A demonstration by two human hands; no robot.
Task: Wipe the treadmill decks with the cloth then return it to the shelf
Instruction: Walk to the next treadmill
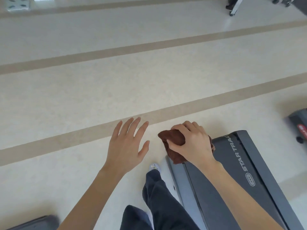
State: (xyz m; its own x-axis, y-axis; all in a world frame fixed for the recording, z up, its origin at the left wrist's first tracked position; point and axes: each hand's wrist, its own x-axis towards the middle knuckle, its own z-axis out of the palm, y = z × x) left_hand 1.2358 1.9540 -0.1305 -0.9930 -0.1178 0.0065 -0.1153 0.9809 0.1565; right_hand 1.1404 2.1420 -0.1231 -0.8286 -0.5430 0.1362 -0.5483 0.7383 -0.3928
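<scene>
My right hand (191, 143) is shut on a bunched brown cloth (172, 140), held over the rear left corner of a grey treadmill deck (232, 180) printed with "STAR TRAC". Whether the cloth touches the deck I cannot tell. My left hand (127, 143) hovers over the floor to the left of the cloth, palm down, fingers spread, holding nothing. No shelf is in sight.
Pale floor with tan stripes (116, 50) fills most of the view. A second treadmill's end (299, 125) sits at the right edge, another grey deck corner (36, 223) at bottom left. Black equipment legs (234, 5) stand far right. My dark trouser legs (159, 196) and shoe (154, 167) are below.
</scene>
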